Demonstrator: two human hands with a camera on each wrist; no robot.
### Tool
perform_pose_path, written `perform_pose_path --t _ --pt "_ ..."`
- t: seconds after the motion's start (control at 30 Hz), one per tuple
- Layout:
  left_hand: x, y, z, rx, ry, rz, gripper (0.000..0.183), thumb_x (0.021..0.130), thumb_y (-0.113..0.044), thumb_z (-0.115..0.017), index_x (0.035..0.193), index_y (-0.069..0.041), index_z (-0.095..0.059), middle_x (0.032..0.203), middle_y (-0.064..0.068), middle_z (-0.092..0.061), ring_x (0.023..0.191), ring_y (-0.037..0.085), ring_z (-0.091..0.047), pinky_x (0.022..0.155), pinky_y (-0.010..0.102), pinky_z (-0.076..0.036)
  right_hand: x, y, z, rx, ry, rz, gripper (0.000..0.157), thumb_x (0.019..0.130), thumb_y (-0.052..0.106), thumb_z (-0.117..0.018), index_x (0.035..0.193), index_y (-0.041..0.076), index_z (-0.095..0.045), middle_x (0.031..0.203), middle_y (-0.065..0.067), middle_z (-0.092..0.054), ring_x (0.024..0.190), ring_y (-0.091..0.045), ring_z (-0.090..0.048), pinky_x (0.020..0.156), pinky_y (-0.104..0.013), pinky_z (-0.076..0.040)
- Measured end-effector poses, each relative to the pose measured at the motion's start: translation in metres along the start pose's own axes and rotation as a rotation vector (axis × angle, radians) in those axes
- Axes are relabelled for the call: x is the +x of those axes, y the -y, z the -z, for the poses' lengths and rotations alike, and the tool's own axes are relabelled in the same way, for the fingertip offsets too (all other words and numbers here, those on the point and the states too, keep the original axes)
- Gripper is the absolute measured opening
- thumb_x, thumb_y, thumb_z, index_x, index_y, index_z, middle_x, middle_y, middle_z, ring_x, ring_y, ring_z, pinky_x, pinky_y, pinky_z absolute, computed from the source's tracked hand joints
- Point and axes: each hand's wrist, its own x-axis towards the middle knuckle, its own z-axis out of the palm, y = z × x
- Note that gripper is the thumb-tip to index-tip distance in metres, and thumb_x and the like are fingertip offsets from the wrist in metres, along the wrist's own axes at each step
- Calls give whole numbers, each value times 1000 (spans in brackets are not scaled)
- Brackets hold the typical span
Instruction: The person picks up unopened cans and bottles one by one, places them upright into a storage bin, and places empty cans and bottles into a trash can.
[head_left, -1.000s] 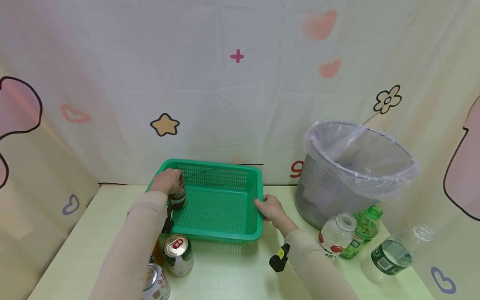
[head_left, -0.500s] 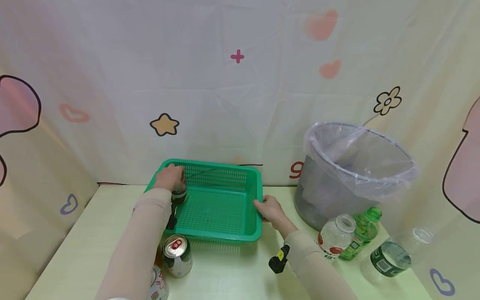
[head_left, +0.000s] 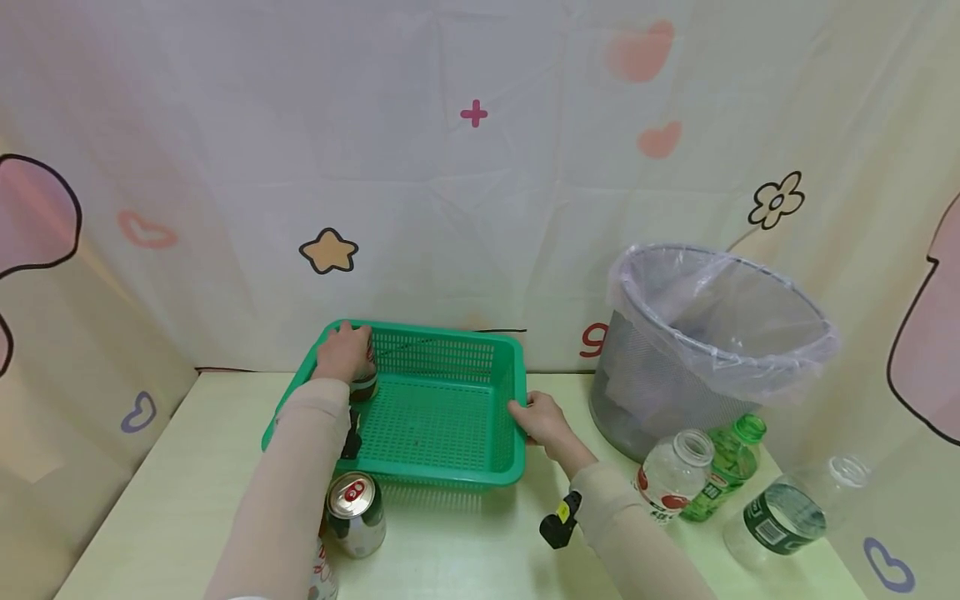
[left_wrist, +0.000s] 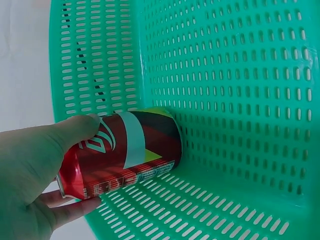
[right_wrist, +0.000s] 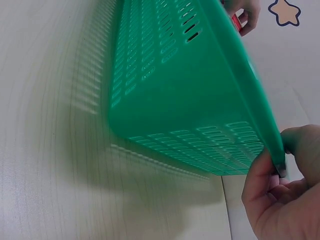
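A green perforated plastic basket [head_left: 431,421] sits at the back of the table. Inside its far left corner, my left hand [head_left: 343,354] grips a dark red soda can [left_wrist: 125,155] by the upper end. The can's other end meets the basket floor in the left wrist view, and my thumb lies across the can's side. On the opposite side, my right hand [head_left: 546,421] pinches the basket's right rim, thumb over the edge and fingers curled beneath, as the right wrist view shows.
A silver-topped can [head_left: 356,517] stands before the basket; a white-and-red can [head_left: 324,575] is mostly hidden by the left sleeve. A lined mesh wastebasket [head_left: 675,392] stands right. Before it are a clear bottle [head_left: 671,479], a green bottle [head_left: 723,475] and a dark-labelled bottle [head_left: 783,512].
My left hand has moved slightly right and farther back with the soda can, toward the basket's far wall. The right hand and the basket stay about where they were.
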Motion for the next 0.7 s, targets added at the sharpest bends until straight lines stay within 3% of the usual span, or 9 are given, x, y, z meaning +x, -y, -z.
perform_pose_path --t 0.13,0.7 --pt "2 -1 -1 4 -8 5 55 83 -19 -67 131 -4 -43 130 31 -34 115 50 -38 82 58 -45 0 0 0 -2 0 -5 27 91 22 -50 105 -2 -54 88 -11 -59 66 -14 -58 54 -26 -50" --pt "4 -2 -6 -2 -71 1 45 83 -18 -66 121 -3 -47 127 31 -36 112 50 -40 78 56 -47 0 -1 0 -8 -7 9 27 92 22 -51 105 -2 -55 89 -12 -60 66 -14 -59 54 -27 -51"
